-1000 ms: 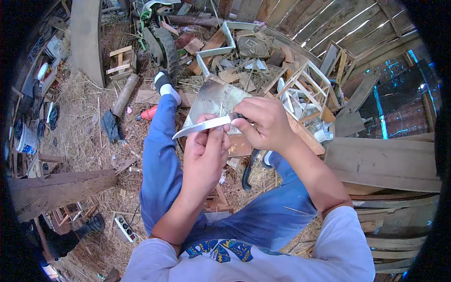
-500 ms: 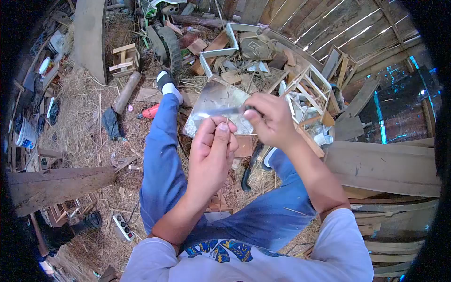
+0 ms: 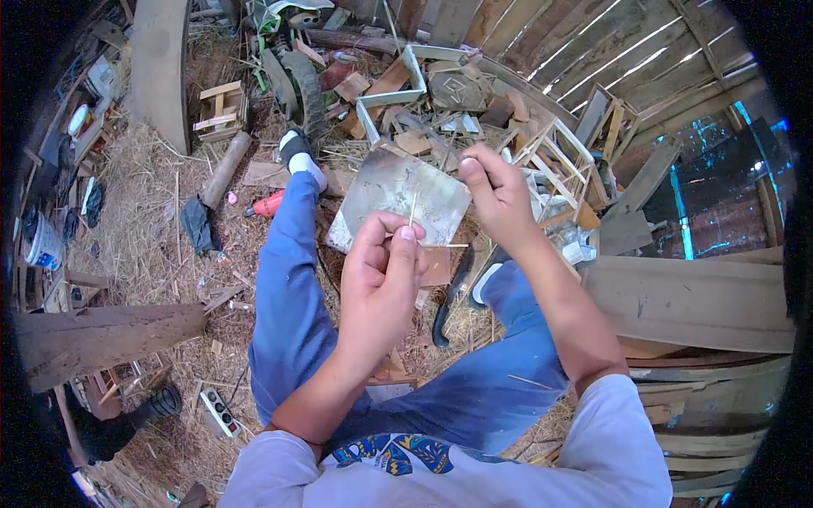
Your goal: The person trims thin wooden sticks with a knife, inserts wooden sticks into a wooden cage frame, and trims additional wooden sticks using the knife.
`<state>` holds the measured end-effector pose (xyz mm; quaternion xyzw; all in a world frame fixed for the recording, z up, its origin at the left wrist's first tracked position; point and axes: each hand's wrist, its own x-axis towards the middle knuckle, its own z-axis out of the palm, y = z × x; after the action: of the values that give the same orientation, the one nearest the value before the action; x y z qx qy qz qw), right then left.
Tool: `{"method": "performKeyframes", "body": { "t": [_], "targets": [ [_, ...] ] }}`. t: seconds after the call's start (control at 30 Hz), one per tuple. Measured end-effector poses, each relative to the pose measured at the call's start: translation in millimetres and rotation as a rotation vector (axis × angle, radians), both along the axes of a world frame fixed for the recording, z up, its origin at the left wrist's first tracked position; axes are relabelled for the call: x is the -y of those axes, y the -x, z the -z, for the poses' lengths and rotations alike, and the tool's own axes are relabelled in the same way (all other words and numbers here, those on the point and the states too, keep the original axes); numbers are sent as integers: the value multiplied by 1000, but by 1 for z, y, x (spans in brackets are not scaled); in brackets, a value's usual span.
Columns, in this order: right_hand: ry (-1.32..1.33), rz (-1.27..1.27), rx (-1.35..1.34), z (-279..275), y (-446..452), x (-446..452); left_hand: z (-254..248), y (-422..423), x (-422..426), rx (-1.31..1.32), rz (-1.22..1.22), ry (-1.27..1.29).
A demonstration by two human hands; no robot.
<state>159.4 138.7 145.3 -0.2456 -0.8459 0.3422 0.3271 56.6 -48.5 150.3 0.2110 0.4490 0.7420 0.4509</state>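
My left hand (image 3: pixel 378 275) pinches a thin pale wooden stick (image 3: pixel 413 209) between thumb and fingertips, its tip pointing up. A second thin pale piece (image 3: pixel 447 246) shows to the right of those fingers. Up and to the right, apart from the stick, my right hand (image 3: pixel 501 196) is curled closed. No knife blade shows at it, and what its fingers hold is hidden. Beneath both hands lies a worn grey square board (image 3: pixel 385 182). A black curved handle (image 3: pixel 440 326) rests on the floor between my legs.
A red tool (image 3: pixel 267 204) lies beside my left leg. Scrap wood and a white frame (image 3: pixel 383 99) are piled ahead. On the straw floor are a log (image 3: pixel 227 169), a power strip (image 3: pixel 220 413) and a small crate (image 3: pixel 220 110). Broad planks (image 3: pixel 686 300) stand at the right.
The knife blade that lay over the stick, then blurred as it moved, is no longer visible. My right hand has moved up and away from my left hand, which still pinches the stick.
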Motion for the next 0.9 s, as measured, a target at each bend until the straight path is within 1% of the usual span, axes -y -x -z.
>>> {"method": "performKeyframes", "body": {
  "t": [0.07,0.13,0.17,0.2,0.27,0.37,0.4,0.47,0.6,0.67,0.77,0.83,0.9],
  "targets": [
    [56,-12,8,7,1,6,2,3,0,-12,-16,-5],
    [172,-94,-20,10,3,11,4,4,-1,-23,-23,-13],
    [303,-115,13,12,2,10,5,3,-2,-26,-22,-10],
    [303,-114,10,7,3,13,5,3,-3,-29,-22,-7],
    [858,-193,37,-7,3,20,8,3,-4,-26,-12,3],
    [933,-217,-7,-11,7,25,11,2,-7,-22,0,23],
    [933,-214,-11,-11,8,26,13,2,-8,-20,-1,36],
    [710,-231,-23,-10,8,28,15,1,-10,-31,4,49],
    [732,-230,21,-20,4,28,21,-2,-13,-39,27,43],
    [658,-245,24,-17,3,26,23,-4,-14,-48,30,46],
    [712,-222,51,-22,0,26,22,-5,-14,-53,53,65],
    [662,-230,29,-11,-1,22,20,-4,-13,-50,73,80],
    [611,-236,7,-12,-2,20,17,-1,-12,116,200,80]
  ]
}}
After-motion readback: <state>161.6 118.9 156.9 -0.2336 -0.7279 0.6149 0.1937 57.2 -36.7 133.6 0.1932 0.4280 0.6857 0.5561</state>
